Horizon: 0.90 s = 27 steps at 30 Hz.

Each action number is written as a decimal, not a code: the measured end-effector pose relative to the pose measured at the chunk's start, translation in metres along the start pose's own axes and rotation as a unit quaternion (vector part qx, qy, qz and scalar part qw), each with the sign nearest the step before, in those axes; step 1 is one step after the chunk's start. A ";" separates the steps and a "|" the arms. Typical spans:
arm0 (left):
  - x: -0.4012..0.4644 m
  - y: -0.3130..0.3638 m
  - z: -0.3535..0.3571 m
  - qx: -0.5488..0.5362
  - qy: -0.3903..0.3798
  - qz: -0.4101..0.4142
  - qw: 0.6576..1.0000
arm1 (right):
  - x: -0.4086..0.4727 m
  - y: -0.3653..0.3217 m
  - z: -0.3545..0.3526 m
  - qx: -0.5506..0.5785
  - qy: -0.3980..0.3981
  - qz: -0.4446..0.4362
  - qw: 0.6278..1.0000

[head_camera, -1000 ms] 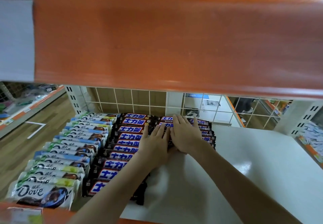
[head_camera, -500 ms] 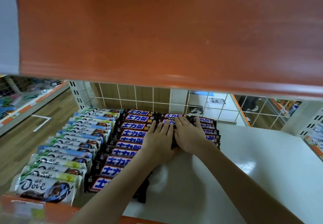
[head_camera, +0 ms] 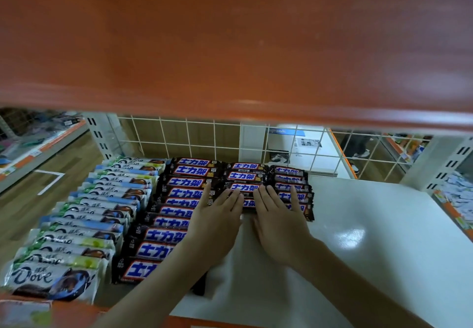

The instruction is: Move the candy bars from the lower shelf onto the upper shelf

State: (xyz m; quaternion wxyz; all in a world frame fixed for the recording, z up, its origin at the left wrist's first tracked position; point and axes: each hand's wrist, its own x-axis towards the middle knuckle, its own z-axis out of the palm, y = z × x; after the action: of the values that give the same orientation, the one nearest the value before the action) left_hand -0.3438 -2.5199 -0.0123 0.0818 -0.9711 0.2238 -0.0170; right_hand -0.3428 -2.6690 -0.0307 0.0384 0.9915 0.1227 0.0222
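Dark brown candy bars with blue-and-white labels lie in rows on the white shelf [head_camera: 371, 238]: a long left row [head_camera: 163, 235], a short middle row [head_camera: 245, 175] and a short right row [head_camera: 290, 182]. My left hand [head_camera: 217, 222] lies flat, its straight fingers over the front of the left and middle rows. My right hand [head_camera: 280, 220] lies flat beside it, fingers spread over the front bars of the middle and right rows. Neither hand grips a bar. The orange edge of the upper shelf [head_camera: 230, 46] fills the top of the view; its surface is hidden.
Several white and blue Dove chocolate packs [head_camera: 84, 225] fill the shelf's left side. A white wire grid [head_camera: 204, 138] closes the back. Slotted uprights [head_camera: 98, 135] stand at both sides. Bare white shelf lies right of the bars. An aisle with other shelves [head_camera: 30, 146] shows at left.
Both hands have flattened and slid slightly toward me, still over the front bars of the middle rows. The view has dropped closer under the upper shelf's orange edge.
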 end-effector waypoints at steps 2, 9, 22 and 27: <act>0.000 0.000 0.000 0.005 -0.005 -0.002 1.000 | 0.003 -0.002 0.000 -0.051 0.008 -0.013 0.999; -0.001 0.003 0.001 0.005 -0.004 -0.015 1.000 | -0.001 -0.008 0.010 0.006 0.039 0.029 0.999; 0.013 0.056 0.001 -0.060 0.003 0.016 0.998 | -0.040 0.056 0.009 0.043 0.068 0.121 0.989; 0.023 0.067 0.004 -0.060 0.015 0.038 0.997 | -0.043 0.055 0.016 0.061 0.073 0.116 0.989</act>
State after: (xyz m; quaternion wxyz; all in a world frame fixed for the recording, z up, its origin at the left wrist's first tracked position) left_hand -0.3518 -2.5890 -0.0277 0.0201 -0.9645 0.2628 -0.0153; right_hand -0.3708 -2.7336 -0.0441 -0.0344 0.9952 0.0100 0.0909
